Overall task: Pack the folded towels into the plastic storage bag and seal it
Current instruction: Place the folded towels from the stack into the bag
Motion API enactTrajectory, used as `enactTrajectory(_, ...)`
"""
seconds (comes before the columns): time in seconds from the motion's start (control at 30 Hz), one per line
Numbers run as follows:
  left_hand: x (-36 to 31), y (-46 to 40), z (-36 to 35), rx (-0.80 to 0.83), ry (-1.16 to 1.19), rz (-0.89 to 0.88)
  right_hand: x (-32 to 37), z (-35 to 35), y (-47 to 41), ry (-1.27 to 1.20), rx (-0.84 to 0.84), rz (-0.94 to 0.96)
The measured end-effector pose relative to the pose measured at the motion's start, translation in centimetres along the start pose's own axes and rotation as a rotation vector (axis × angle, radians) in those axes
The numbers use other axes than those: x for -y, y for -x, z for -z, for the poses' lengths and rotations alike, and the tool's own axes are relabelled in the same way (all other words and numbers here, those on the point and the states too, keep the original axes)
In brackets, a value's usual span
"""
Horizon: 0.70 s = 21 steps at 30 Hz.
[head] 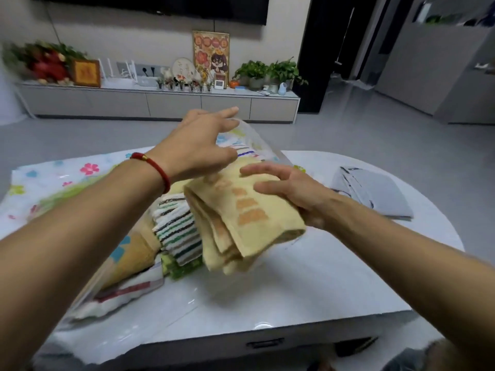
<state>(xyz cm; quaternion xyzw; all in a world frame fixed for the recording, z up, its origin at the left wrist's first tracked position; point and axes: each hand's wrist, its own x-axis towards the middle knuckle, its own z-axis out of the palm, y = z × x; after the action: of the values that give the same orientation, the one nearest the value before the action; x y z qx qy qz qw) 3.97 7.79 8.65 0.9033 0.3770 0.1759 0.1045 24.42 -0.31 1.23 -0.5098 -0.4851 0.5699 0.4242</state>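
My right hand (292, 190) grips a folded yellow towel (249, 223) with orange squares, fingers on top, and holds it tilted above the table at the mouth of the clear plastic storage bag (254, 140). My left hand (203, 140), a red bracelet on its wrist, reaches forward with straight, spread fingers against the bag's raised upper layer. A green, black and white striped towel (178, 228) lies just left of the yellow one. Under my left forearm, more folded towels lie in the plastic: a beige one (134, 253) and a white one with a red stripe (120, 293).
The white glossy table (308, 285) has a drawer handle (265, 344) at its front edge. A flower-printed sheet of plastic (53, 178) covers its far left. A grey folded item (375, 194) lies at the right. A low cabinet (174, 103) with plants and frames stands beyond.
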Motion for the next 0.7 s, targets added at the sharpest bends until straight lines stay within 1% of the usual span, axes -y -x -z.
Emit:
enactTrajectory(0.07, 0.0, 0.1, 0.2, -0.015, 0.029, 0.017, -2.2, -1.3, -3.0, -0.006, -0.259, 0.065)
enactTrajectory(0.1, 0.1, 0.1, 0.2, -0.018, 0.038, 0.017, -3.7, -1.8, -4.0, 0.036, -0.330, 0.043)
enactTrajectory(0.13, 0.2, 0.2, 0.2, -0.018, 0.041, 0.009, -5.4, -2.3, -4.8, 0.070, -0.346, -0.012)
enactTrajectory(0.2, 0.4, 0.3, 0.1, -0.010, 0.030, -0.008, -8.1, -3.3, -5.9, 0.046, -0.306, -0.111)
enactTrajectory(0.27, 0.6, 0.3, -0.2, 0.004, 0.012, -0.013, -8.9, -3.8, -6.8, 0.007, -0.303, -0.110)
enactTrajectory(0.37, 0.5, 0.4, -0.4, 0.010, -0.001, -0.006, -8.4, -3.3, -7.4, 0.165, -0.339, -0.031)
enactTrajectory(0.47, 0.4, 0.5, -0.7, 0.031, -0.019, -0.012, -7.9, -1.8, -6.2, 0.275, -0.272, -0.013)
enactTrajectory(0.53, 0.2, 0.8, -1.1, 0.042, -0.035, -0.014, -7.3, 0.0, -4.7, 0.353, -0.192, 0.018)
enactTrajectory(0.63, 0.0, 1.3, -1.8, 0.050, -0.070, -0.030, -6.2, 4.9, -1.8, 0.366, -0.074, 0.072)
enactTrajectory(0.67, -0.1, 1.5, -2.1, 0.050, -0.075, -0.033, -6.0, 7.1, -0.7, 0.361, -0.092, 0.082)
enactTrajectory(0.7, -0.1, 1.7, -2.3, 0.048, -0.079, -0.034, -5.9, 9.4, 0.3, 0.376, -0.168, 0.073)
